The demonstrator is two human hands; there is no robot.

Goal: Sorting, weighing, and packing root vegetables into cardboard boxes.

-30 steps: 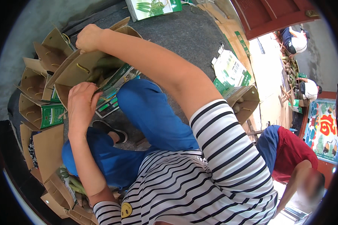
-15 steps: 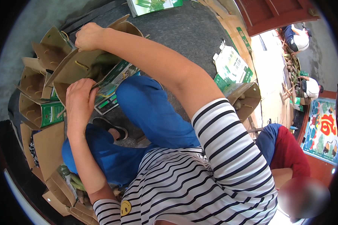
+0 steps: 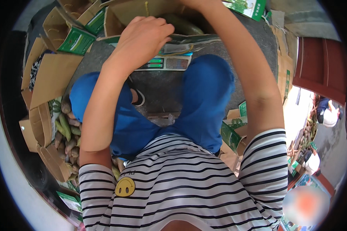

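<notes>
Short dark lettering, upside down from this view, sits above a yellow smiley print [image 3: 125,187] on the striped shirt [image 3: 181,169]. White printing, too small to read, marks the green side of an open carton [image 3: 75,41] at upper left and the green panel of a picture-printed box [image 3: 250,7] at the top edge.

Brown carton [image 3: 166,7], black-and-white striped shirt [image 3: 192,173]
</notes>
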